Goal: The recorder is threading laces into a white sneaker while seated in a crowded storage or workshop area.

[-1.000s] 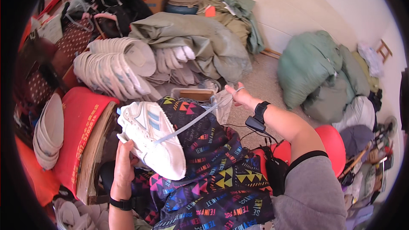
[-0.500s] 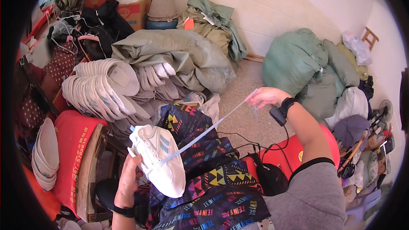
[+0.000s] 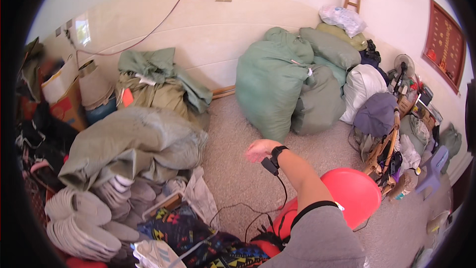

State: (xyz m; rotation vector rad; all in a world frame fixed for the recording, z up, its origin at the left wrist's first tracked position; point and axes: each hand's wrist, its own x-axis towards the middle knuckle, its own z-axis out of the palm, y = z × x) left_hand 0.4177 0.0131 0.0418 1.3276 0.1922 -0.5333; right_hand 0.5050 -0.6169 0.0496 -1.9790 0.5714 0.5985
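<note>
At the bottom edge, part of a white sneaker [image 3: 154, 254] with grey-blue stripes shows over my lap. A pale flat shoelace [image 3: 198, 244] slants up from it to the right across the dark patterned cloth [image 3: 183, 231] on my lap. My right hand [image 3: 260, 150] is stretched out ahead, well above the floor, with a black band on the wrist. Its fingers are blurred, and whether they hold the lace is not visible. My left hand is out of the picture.
Stacked pale shoe parts [image 3: 82, 226] lie at the lower left, beside a large grey-green sack [image 3: 139, 139]. Stuffed green sacks [image 3: 272, 84] lean on the far wall. A red stool [image 3: 352, 196] stands by my right arm, with a black cable [image 3: 240, 206] on the floor nearby.
The view has swung up and to the right. The sneaker is now cut off at the bottom edge and my left hand is gone from view. The lace no longer visibly reaches my right hand.
</note>
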